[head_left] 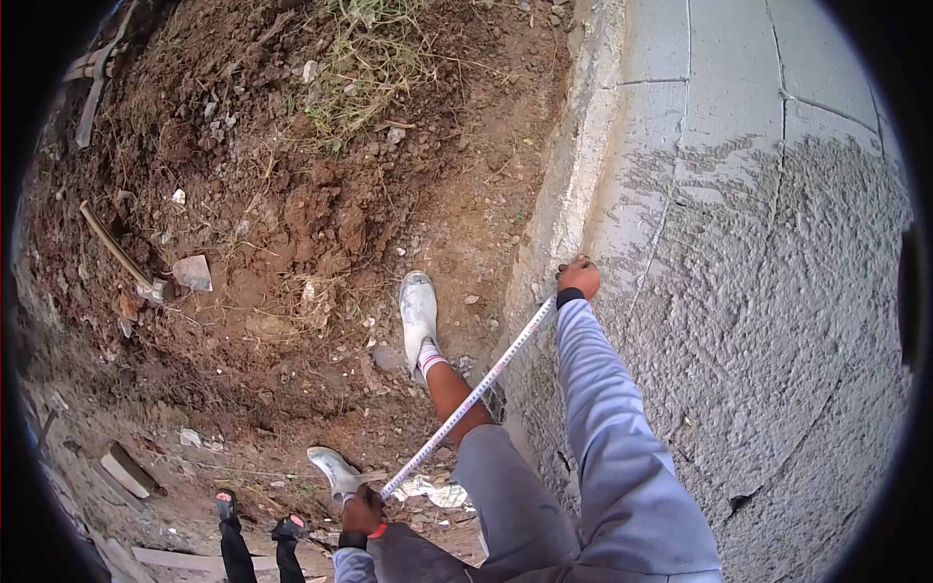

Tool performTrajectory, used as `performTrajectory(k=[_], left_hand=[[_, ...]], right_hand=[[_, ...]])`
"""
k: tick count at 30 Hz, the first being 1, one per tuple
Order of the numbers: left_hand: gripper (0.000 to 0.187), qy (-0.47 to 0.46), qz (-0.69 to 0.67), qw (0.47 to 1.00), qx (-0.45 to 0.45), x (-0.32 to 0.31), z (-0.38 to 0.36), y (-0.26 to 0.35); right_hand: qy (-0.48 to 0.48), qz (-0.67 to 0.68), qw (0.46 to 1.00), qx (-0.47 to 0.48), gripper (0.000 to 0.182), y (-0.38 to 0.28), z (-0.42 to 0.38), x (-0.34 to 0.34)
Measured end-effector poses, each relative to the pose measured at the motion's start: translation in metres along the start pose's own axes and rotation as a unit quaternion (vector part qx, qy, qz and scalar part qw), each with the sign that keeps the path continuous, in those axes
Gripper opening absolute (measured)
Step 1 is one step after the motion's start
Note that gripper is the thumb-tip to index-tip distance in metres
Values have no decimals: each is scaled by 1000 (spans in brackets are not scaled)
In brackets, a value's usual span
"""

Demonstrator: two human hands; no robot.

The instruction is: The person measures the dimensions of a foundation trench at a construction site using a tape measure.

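A white tape measure (471, 400) is pulled out straight, slanting between my two hands. My right hand (578, 279) is closed on its upper end, pressed against the lower edge of the grey wall (739, 291), where the smooth part meets the rough plaster. Lower down, beside my thigh, my left hand (362, 512) has its fingers wrapped round the other end; any tape case is hidden in it. The tape passes over my leg. I stand with one white boot (418, 313) forward and the other white boot (334, 471) farther left.
Loose brown soil (321, 204) with stones and dry grass (374, 68) covers the left. A wooden-handled hammer-like tool (126, 253) lies there near a flat stone (192, 273). A block (128, 471) sits lower left. Another person's legs (236, 549) are at the bottom.
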State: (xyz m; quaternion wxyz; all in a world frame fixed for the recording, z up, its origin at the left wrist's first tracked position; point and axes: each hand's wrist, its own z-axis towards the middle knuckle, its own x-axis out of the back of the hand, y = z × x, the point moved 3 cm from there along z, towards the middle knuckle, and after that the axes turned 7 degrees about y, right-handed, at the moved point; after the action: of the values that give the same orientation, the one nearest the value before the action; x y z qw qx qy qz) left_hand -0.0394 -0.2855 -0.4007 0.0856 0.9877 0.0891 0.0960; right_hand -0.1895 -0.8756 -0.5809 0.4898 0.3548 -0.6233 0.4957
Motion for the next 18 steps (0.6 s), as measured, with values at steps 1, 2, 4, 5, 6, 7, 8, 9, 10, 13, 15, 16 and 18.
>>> performTrajectory(k=[1,2,4,5,6,7,8,9,10,13,15,16,18], left_hand=[[17,7,-5,1000,7,0,0,-3],[19,3,29,999,-15,-3,-1,-5],[23,-20,18,999,29,3,-13,4],[23,-4,10,999,46,0,-23,-7],[24,15,39,999,14,-5,-27,-18],[25,32,71,997,-21,-6,-33,-24],[27,25,76,997,10,5,-46,-14],[27,32,78,996,13,7,-54,-23],[24,47,42,998,24,3,-64,-37],[22,103,27,994,0,1,-82,-63],[30,29,52,997,53,0,-87,-75],[30,23,55,997,44,0,-88,-75],[28,59,86,993,59,3,-93,-76]], right_hand=[[-8,43,998,-43,29,-12,-5,9],[-25,83,993,-86,31,-28,-14,16],[-79,211,970,-86,31,-45,-27,17],[-138,189,970,-72,30,-56,-34,18],[-196,135,971,-32,30,-46,-29,3],[-247,80,966,9,31,-38,-29,-14],[-256,86,963,11,31,-59,-44,-10],[-236,-109,954,150,33,-107,-70,13],[-197,-298,891,279,35,-143,-95,28],[-361,-280,827,326,43,-208,-157,30],[-522,-143,770,337,61,-218,-188,-4],[-505,-112,782,349,58,-232,-204,-6],[-294,-81,864,402,60,-266,-229,5]])
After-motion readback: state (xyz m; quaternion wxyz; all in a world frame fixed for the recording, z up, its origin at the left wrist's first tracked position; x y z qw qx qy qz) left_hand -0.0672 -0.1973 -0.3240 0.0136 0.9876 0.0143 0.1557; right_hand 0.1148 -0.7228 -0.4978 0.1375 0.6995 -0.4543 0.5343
